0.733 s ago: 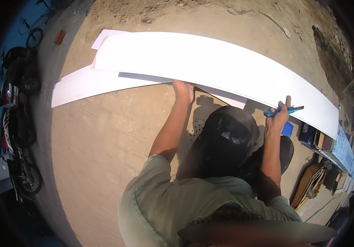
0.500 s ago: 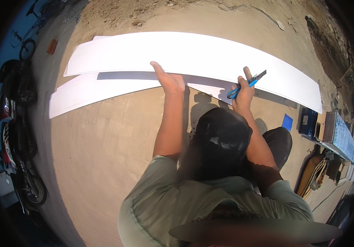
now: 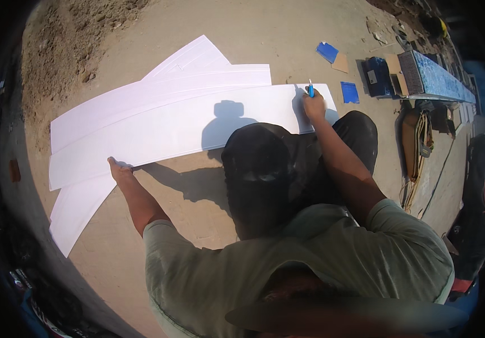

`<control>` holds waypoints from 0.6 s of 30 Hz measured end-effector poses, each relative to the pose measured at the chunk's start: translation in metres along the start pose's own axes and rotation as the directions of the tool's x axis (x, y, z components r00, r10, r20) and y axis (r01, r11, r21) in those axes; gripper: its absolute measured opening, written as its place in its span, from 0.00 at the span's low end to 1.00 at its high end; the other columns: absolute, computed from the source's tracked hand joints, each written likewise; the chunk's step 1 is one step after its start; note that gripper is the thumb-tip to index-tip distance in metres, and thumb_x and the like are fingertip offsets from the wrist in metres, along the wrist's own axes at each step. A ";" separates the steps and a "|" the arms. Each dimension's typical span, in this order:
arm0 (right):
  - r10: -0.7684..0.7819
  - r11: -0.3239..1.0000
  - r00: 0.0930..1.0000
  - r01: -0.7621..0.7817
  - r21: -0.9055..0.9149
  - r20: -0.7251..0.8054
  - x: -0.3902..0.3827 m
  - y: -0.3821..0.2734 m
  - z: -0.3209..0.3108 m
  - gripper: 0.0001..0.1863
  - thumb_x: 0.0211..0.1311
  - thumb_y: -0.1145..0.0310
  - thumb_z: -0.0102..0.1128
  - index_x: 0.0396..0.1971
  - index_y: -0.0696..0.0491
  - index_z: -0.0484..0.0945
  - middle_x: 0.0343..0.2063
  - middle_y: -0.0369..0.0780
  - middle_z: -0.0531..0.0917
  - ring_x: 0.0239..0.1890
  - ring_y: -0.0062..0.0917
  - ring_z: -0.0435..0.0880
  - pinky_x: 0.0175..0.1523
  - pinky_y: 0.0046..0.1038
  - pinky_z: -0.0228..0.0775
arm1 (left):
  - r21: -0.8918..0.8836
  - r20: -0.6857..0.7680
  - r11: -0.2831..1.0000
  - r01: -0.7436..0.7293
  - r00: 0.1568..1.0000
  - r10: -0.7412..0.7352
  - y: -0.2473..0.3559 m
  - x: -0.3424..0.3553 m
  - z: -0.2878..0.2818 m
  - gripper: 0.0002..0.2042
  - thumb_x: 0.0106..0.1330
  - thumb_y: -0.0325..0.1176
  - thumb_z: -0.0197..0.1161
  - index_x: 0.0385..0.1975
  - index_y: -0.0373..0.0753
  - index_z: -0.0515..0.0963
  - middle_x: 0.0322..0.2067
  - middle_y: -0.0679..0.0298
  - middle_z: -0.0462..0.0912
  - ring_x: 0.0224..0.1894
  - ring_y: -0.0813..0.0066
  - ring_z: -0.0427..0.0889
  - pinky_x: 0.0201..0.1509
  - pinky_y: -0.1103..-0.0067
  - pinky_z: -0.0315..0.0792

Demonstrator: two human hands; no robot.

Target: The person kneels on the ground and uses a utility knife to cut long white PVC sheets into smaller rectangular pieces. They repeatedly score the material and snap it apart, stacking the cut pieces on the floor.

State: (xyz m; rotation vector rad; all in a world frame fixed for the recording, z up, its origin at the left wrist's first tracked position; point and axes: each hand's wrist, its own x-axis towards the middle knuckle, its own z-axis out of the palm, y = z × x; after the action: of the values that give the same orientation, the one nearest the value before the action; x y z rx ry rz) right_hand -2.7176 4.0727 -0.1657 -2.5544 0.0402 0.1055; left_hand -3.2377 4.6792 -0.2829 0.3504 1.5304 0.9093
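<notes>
A long white panel (image 3: pixel 163 135) lies before me over other white panels (image 3: pixel 158 87) that fan out at angles beneath and behind it. My left hand (image 3: pixel 120 169) grips its near edge toward the left end, thumb on top, the other fingers mostly hidden. Near the right end, my right hand (image 3: pixel 314 106) is closed around a blue utility knife (image 3: pixel 311 90), its tip pointing away from me. That hand is over the panel; whether the blade touches the surface, I cannot tell.
My bent knees (image 3: pixel 259 163) are close to the panel's near edge. To the right are blue cards (image 3: pixel 350 92), a dark blue box (image 3: pixel 379 76), a long blue-and-white carton (image 3: pixel 439 76) and a brown bag (image 3: pixel 413 143). Loose soil (image 3: pixel 79 34) is heaped at the far left.
The top panel has come down onto the others. My left hand has slid left along its near edge, and my right hand with the knife has shifted to its right end.
</notes>
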 end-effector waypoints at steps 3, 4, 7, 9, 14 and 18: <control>0.088 0.952 0.994 -0.104 -0.288 -0.070 0.006 0.035 0.010 0.25 0.73 0.57 0.67 0.65 0.49 0.90 0.54 0.56 0.94 0.62 0.55 0.92 0.70 0.50 0.81 | 0.084 -0.199 0.996 0.011 0.980 0.006 -0.008 0.021 -0.009 0.37 0.84 0.59 0.64 0.75 0.29 0.73 0.73 0.49 0.80 0.70 0.47 0.83 0.67 0.48 0.85; 0.095 0.964 0.994 -0.107 -0.243 -0.061 0.003 0.037 0.008 0.25 0.74 0.56 0.67 0.65 0.49 0.90 0.54 0.56 0.94 0.62 0.55 0.92 0.70 0.51 0.81 | 0.086 -0.160 0.996 -0.038 0.986 0.052 -0.008 0.023 -0.017 0.38 0.84 0.60 0.64 0.77 0.29 0.72 0.73 0.49 0.79 0.70 0.48 0.83 0.65 0.50 0.85; 0.210 0.952 0.973 -0.180 -0.249 0.100 -0.001 0.022 -0.001 0.24 0.76 0.54 0.66 0.64 0.48 0.90 0.55 0.56 0.94 0.61 0.56 0.92 0.69 0.53 0.82 | 0.050 -0.255 0.994 -0.094 0.961 0.104 0.011 0.024 -0.057 0.41 0.84 0.61 0.62 0.81 0.28 0.68 0.76 0.49 0.77 0.71 0.50 0.82 0.65 0.54 0.84; 0.183 0.936 0.971 -0.124 -0.330 0.153 0.003 0.001 -0.002 0.22 0.78 0.54 0.65 0.62 0.49 0.90 0.54 0.53 0.94 0.60 0.56 0.93 0.67 0.54 0.84 | -0.059 -0.276 0.991 -0.122 0.956 0.102 0.039 0.021 -0.098 0.43 0.85 0.61 0.60 0.84 0.28 0.65 0.79 0.49 0.74 0.74 0.50 0.80 0.69 0.55 0.82; -0.145 0.983 0.922 0.176 -0.055 0.359 0.021 -0.054 0.083 0.22 0.76 0.54 0.68 0.59 0.54 0.89 0.46 0.53 0.95 0.51 0.51 0.95 0.58 0.51 0.86 | 0.025 -0.411 0.988 -0.153 0.899 0.150 0.112 0.000 -0.200 0.36 0.85 0.66 0.62 0.75 0.40 0.76 0.60 0.65 0.84 0.51 0.73 0.83 0.32 0.78 0.73; 0.155 0.916 0.756 -0.350 0.194 0.636 0.045 -0.072 0.147 0.16 0.79 0.61 0.67 0.44 0.62 0.86 0.28 0.47 0.89 0.23 0.36 0.88 0.29 0.41 0.80 | -0.118 -0.269 0.988 -0.101 0.961 0.067 0.043 -0.032 -0.210 0.35 0.87 0.58 0.61 0.80 0.35 0.72 0.75 0.56 0.79 0.68 0.62 0.83 0.57 0.68 0.81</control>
State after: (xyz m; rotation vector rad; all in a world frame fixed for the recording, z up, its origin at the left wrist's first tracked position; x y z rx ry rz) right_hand -2.6785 4.2137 -0.2525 -2.0779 0.1459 0.9587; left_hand -3.4408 4.6143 -0.2447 0.2062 1.6986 1.1538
